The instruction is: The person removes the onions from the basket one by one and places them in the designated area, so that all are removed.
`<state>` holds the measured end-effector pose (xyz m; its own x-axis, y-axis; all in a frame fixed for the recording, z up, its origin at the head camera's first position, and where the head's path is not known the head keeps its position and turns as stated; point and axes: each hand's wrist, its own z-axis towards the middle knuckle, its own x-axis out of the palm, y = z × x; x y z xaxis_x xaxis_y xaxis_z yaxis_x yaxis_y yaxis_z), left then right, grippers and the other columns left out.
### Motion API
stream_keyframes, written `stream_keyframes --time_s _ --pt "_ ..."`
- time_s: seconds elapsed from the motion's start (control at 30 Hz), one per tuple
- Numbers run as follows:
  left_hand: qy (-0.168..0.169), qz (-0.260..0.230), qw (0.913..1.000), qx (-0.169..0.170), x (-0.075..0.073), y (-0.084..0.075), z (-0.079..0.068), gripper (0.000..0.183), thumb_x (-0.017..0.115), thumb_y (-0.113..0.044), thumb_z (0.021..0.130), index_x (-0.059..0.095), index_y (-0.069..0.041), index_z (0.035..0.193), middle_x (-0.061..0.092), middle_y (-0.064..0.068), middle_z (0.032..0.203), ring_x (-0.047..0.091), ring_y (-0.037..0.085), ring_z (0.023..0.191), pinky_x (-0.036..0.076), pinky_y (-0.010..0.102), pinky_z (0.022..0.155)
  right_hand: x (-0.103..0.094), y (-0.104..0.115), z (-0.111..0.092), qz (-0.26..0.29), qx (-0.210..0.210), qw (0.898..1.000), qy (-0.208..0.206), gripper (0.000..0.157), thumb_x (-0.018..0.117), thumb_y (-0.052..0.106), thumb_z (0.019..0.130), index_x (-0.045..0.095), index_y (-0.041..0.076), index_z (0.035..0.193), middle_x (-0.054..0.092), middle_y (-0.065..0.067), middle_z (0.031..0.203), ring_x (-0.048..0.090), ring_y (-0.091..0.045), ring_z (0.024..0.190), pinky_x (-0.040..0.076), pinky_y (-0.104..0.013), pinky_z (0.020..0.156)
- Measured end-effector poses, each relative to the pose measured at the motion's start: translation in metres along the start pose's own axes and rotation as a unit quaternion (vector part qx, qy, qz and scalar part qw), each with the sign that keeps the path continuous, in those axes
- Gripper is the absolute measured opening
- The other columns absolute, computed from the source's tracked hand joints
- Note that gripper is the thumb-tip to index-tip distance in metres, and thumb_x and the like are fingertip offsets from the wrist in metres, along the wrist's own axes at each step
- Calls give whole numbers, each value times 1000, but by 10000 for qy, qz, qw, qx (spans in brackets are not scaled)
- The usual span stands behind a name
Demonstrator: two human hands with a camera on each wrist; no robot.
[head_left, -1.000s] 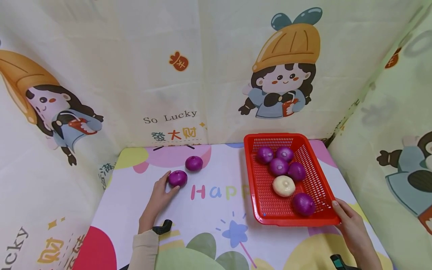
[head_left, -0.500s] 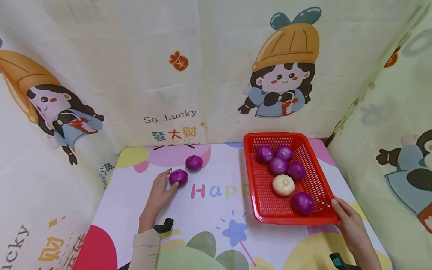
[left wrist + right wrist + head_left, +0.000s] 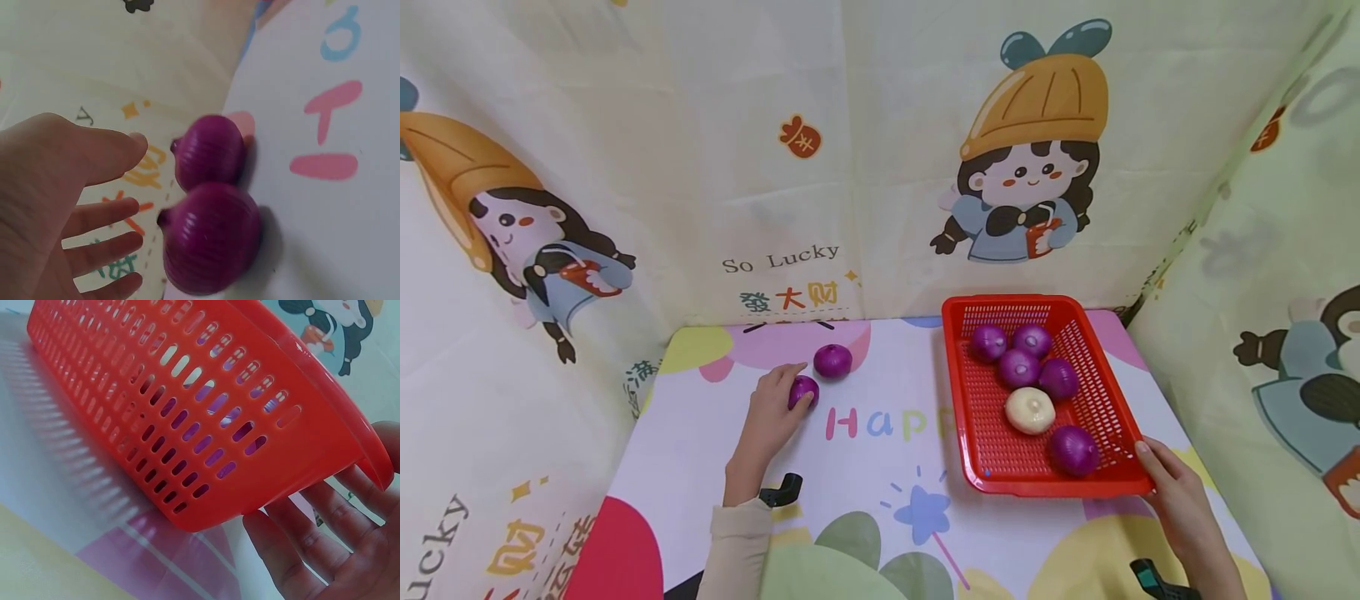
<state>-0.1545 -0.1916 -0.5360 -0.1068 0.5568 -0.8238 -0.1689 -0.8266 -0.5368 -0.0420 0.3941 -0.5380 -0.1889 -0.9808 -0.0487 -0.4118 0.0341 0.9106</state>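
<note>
My left hand (image 3: 771, 412) reaches over a red onion (image 3: 805, 392) on the left of the table and hides part of it in the head view. In the left wrist view the thumb and fingers are spread, with a gap between them and this onion (image 3: 212, 244). Right behind it sits a second red onion (image 3: 832, 361). At the right, my right hand (image 3: 1183, 504) grips the near corner of a red plastic basket (image 3: 966, 417). Its thumb lies over the rim and its fingers are underneath, as the right wrist view shows.
Inside the basket lie several red onions (image 3: 1019, 368) and one pale, white onion (image 3: 1030, 411). A printed cloth (image 3: 887, 467) covers the table. Patterned curtains (image 3: 895, 208) rise behind it and along both sides.
My left hand has moved slightly right and forward, covering more of the nearer onion. My right hand and the basket have stayed nearly still.
</note>
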Motion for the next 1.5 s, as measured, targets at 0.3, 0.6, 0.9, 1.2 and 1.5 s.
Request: stream_keyframes --time_s 0.3,0.6,0.9,1.2,1.5 --pt "11 -162 9995 272 -2 -29 12 55 75 -20 95 57 -8 146 59 18 145 51 42 138 45 63 113 0 -1 -1 110 -71 9999 71 14 52 41 108 58 43 121 67 31 99 69 2 87 59 -15 74" --pt "143 -309 9969 709 2 -68 25 57 76 -20 95 56 -13 148 58 14 146 49 37 141 45 58 115 0 1 0 168 -71 9998 23 12 53 42 107 59 45 117 67 31 98 69 1 85 59 -15 74" --pt "238 -50 9843 1749 19 -105 37 50 72 -22 98 58 -13 145 59 11 145 51 36 137 43 59 113 0 0 0 262 -21 9996 48 13 54 41 107 60 45 118 67 31 99 69 2 85 59 -15 74" --pt "598 708 9506 2962 39 -162 49 47 66 -31 101 60 -16 145 62 5 143 54 27 134 48 50 111 -2 0 -1 295 -3 9996 -22 11 54 40 107 60 45 115 67 31 98 69 2 85 59 -15 72" --pt "1250 798 9362 3187 51 -210 55 51 62 -43 102 57 -21 148 59 2 146 52 21 138 49 42 112 2 2 2 107 79 9999 -64 25 54 42 107 52 39 132 63 35 100 66 7 87 57 -12 74"
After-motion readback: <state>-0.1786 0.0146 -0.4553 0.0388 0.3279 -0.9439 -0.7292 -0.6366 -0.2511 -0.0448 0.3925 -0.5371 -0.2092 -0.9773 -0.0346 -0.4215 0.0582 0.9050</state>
